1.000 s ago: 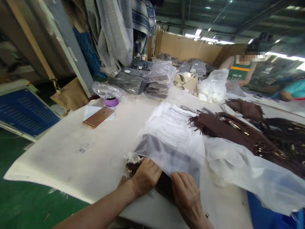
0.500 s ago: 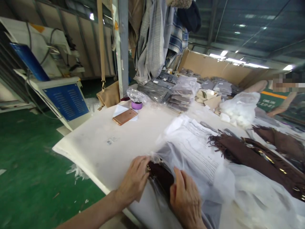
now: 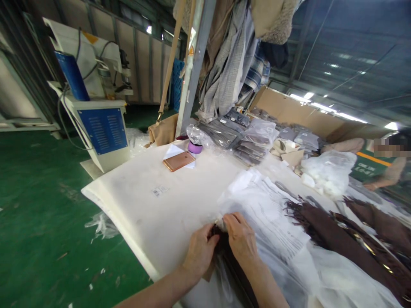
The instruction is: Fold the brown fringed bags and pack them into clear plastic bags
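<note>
At the front of the white table [image 3: 125, 196], my left hand [image 3: 201, 250] is closed, thumb and fingers pinching the upper end of a clear plastic bag [image 3: 224, 278]. A dark brown item [image 3: 239, 273] lies inside the bag; its kind is mostly hidden by my hands. My right hand [image 3: 240, 237] is closed on the gathered plastic at the same end, close beside the left one. To the right of my hands lie white printed plastic bags [image 3: 269, 205] and a dark brown fringed piece [image 3: 324, 231] with gold-coloured metal parts near it.
A phone [image 3: 179, 161] and a purple roll of tape [image 3: 195, 147] lie further back. Stacks of bagged grey garments [image 3: 257, 141] stand behind them. A post [image 3: 192, 68] rises at the table's far edge, beside a tan bag [image 3: 163, 130]. Another person's arm [image 3: 388, 175] shows at the right.
My right hand has moved up and inward to the bag's end, next to my left hand, covering more of the brown item. The view has shifted and tilted slightly.
</note>
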Tool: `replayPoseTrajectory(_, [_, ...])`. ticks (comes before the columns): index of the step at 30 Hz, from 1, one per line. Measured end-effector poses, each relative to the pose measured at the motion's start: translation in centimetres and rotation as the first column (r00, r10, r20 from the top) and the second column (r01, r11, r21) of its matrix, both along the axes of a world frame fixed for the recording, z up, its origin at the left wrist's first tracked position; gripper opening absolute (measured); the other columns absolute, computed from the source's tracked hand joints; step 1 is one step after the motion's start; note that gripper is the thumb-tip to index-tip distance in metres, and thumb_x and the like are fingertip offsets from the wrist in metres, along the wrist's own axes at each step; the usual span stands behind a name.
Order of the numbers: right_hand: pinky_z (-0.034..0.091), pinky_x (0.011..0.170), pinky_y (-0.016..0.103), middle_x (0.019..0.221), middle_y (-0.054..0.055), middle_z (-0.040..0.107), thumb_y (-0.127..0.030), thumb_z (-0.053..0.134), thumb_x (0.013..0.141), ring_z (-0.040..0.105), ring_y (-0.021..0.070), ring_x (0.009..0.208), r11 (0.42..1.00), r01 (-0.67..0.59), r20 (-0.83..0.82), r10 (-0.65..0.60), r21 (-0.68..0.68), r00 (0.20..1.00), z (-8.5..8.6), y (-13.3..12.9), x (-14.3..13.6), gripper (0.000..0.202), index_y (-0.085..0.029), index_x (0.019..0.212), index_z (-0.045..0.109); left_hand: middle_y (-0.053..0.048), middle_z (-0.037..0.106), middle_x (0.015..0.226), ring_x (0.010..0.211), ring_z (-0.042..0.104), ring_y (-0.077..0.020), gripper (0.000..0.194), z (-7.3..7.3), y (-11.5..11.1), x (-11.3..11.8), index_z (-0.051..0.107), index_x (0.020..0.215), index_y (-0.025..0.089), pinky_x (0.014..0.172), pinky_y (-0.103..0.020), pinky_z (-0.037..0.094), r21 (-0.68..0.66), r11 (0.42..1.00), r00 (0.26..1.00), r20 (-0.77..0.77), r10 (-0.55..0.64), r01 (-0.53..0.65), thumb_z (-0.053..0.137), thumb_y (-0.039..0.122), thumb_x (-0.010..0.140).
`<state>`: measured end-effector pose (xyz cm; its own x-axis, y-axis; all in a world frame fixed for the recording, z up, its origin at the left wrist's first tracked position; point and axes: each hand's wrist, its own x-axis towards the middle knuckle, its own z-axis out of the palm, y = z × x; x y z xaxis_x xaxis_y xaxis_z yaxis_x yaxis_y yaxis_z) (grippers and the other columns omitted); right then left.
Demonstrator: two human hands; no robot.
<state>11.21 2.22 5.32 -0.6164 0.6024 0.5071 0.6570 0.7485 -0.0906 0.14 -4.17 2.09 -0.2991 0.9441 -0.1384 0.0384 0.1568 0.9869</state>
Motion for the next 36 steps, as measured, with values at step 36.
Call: replayPoseTrajectory(36, [0.054, 0.075, 0.031, 0.097, 0.009, 0.067, -0.029, 0.045, 0.091, 0.064, 0.0185, 0.087, 0.653, 0.743, -0.284, -0.747, -0.144, 0.601, -8.3, -18.6, 16.8, 0.026, -0.019, 0.114, 0.053, -0.013, 0.06, 0.111, 0.094, 0.059, -0.0255, 0.045, -1.7, -2.7, 1.6, 0.052, 0.116, 0.014, 0.084, -0.04, 0.047, 0.393, 0.891, 0.741, -0.663, 0.104, 0.227, 0.056, 0.041, 0.08])
